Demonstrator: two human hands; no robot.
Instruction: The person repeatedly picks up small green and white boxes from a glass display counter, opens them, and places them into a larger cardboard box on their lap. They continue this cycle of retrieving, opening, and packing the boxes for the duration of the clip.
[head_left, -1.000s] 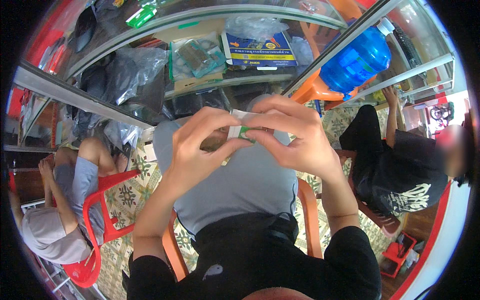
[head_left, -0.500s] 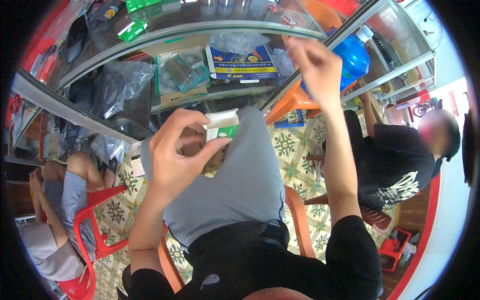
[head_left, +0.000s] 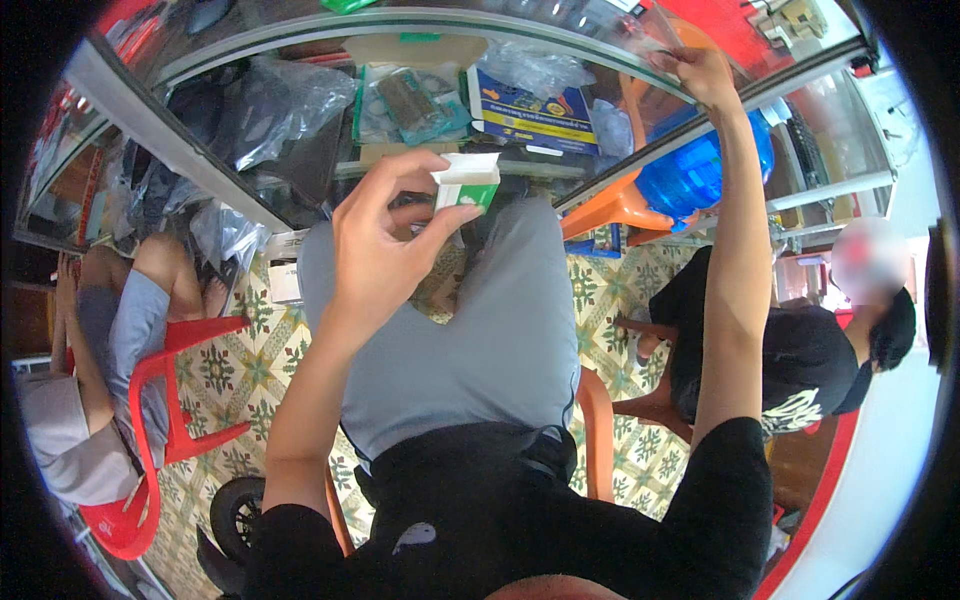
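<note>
My left hand is raised over my lap, with thumb and fingers closed on a small green and white cardboard box. The box's top end is open with its white flap up; what lies inside is hidden. My right arm stretches far to the right, above the blue water jug. At the edge of the glass counter top, my right hand has its fingers drawn together in a pinch. Small clear and reddish items lie by its fingertips; I cannot make out what it holds.
Behind the counter's glass lie an opened carton, a blue and yellow box and plastic bags. The water jug stands by an orange chair. People sit at left and right; a red chair is at left.
My right hand has reached farther right and forward to the counter top's edge. The view has shifted; my left hand still holds the box, now a little higher and farther right.
</note>
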